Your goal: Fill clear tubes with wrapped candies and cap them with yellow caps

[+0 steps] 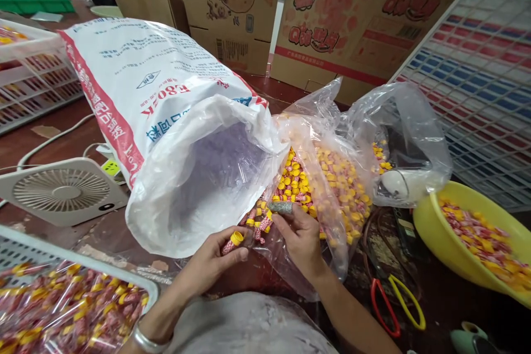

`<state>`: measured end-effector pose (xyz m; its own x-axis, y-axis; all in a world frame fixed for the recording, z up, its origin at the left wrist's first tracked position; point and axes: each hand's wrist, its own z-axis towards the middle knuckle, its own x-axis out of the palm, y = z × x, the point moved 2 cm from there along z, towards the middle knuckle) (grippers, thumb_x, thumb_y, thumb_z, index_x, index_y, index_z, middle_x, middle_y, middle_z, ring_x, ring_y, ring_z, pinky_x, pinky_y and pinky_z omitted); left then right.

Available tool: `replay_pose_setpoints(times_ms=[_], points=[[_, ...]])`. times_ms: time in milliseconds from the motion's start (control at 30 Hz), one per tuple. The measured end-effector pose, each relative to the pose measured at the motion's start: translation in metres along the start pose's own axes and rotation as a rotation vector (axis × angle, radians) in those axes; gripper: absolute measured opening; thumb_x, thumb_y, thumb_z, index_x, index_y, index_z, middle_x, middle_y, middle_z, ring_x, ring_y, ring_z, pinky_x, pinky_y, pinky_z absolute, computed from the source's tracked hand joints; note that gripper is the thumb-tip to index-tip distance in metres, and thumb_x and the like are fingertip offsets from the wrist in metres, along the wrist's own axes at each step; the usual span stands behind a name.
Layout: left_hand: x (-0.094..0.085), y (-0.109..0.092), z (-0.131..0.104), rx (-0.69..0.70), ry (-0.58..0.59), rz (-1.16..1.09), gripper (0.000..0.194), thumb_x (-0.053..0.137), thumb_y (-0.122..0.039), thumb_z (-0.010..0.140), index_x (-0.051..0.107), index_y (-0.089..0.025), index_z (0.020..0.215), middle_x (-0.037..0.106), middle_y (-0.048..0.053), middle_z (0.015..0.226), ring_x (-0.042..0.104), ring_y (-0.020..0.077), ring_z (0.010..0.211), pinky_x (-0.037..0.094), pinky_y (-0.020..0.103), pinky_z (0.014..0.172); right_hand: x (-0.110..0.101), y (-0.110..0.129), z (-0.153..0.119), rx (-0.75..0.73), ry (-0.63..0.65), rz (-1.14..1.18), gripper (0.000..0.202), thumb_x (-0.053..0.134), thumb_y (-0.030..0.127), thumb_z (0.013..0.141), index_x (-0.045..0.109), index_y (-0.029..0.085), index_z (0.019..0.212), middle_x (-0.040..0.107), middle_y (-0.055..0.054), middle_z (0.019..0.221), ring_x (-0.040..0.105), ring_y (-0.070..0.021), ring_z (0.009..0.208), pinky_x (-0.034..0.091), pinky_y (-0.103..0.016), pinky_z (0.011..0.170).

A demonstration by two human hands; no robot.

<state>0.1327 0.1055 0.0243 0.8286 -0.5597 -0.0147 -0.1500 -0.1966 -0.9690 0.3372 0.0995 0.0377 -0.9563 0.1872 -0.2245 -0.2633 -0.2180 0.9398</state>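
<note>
Between the thumb and fingers of my left hand (209, 263) is a small pink-patterned tube with a yellow cap (233, 242), its capped end up. My right hand (305, 240) pinches a short grey, speckled cylinder (281, 207) whose kind I cannot make out. Just beyond both hands, loose capped tubes (261, 221) lie at the mouth of a clear plastic bag (332, 177), which holds many more of them. A large white woven sack (166, 83) lies to the left, its open mouth facing me; the inside looks pale and bare.
On the left are a small fan (64, 191), a crate of wrapped tubes (151, 287) and a white basket (41, 88). A yellow bowl (440, 238) of pieces and red-and-yellow-handled scissors (394, 304) are at right. Cardboard boxes (332, 16) and a white grid rack (477, 83) stand behind.
</note>
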Motion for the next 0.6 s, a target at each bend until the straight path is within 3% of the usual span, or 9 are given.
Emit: replay_pose_setpoints(times_ms=[133,200,267,333,467,600], points=[[0.015,-0.003,0.000,-0.026,0.011,-0.222,0.034,0.074,-0.041,0.082,0.072,-0.020,0.108,0.064,0.000,0.089,0.054,0.0169,0.083,0.042,0.025,0.077,0.007,0.018,0.000,-0.109,0.202,-0.166,0.018,0.059,0.034,0.098,0.068,0.020,0.091,0.071,-0.002,0.080,0.068,-0.0173,0.077,0.057,-0.030,0.075],[0.019,-0.003,0.000,-0.053,0.003,-0.375,0.033,0.077,-0.042,0.079,0.072,-0.019,0.103,0.064,0.000,0.087,0.054,0.0162,0.082,0.043,0.024,0.076,0.008,0.023,-0.004,-0.219,0.343,-0.249,0.022,0.062,0.040,0.095,0.068,0.019,0.102,0.072,-0.006,0.093,0.069,-0.0212,0.089,0.058,-0.035,0.084],[0.023,-0.002,0.000,-0.095,0.008,-0.534,0.035,0.079,-0.043,0.077,0.072,-0.018,0.101,0.065,0.002,0.087,0.057,0.0169,0.083,0.045,0.025,0.076,0.009,0.023,-0.009,-0.341,0.407,-0.337,0.047,0.073,0.048,0.086,0.061,0.017,0.120,0.069,-0.014,0.115,0.065,-0.0283,0.111,0.054,-0.043,0.097],[0.028,0.000,0.002,-0.124,0.023,-0.655,0.035,0.080,-0.043,0.076,0.072,-0.017,0.099,0.065,0.003,0.085,0.059,0.0176,0.082,0.047,0.026,0.075,0.011,0.021,-0.014,-0.434,0.367,-0.434,0.067,0.080,0.049,0.078,0.052,0.016,0.130,0.064,-0.018,0.126,0.059,-0.0319,0.122,0.051,-0.049,0.104],[0.034,0.002,0.011,-0.121,0.030,-0.731,0.032,0.084,-0.039,0.072,0.071,-0.015,0.087,0.062,0.001,0.077,0.059,0.0151,0.076,0.049,0.026,0.076,0.016,0.014,-0.021,-0.508,0.233,-0.517,0.062,0.081,0.045,0.076,0.051,0.018,0.124,0.066,-0.015,0.115,0.063,-0.0325,0.114,0.052,-0.052,0.100],[0.037,-0.004,0.024,-0.124,0.110,-0.690,0.039,0.090,-0.035,0.063,0.073,-0.012,0.089,0.066,0.002,0.077,0.060,0.0152,0.075,0.049,0.026,0.075,0.017,0.010,-0.025,-0.508,0.220,-0.507,0.064,0.082,0.046,0.073,0.051,0.018,0.121,0.068,-0.015,0.113,0.065,-0.0333,0.111,0.050,-0.055,0.103]])
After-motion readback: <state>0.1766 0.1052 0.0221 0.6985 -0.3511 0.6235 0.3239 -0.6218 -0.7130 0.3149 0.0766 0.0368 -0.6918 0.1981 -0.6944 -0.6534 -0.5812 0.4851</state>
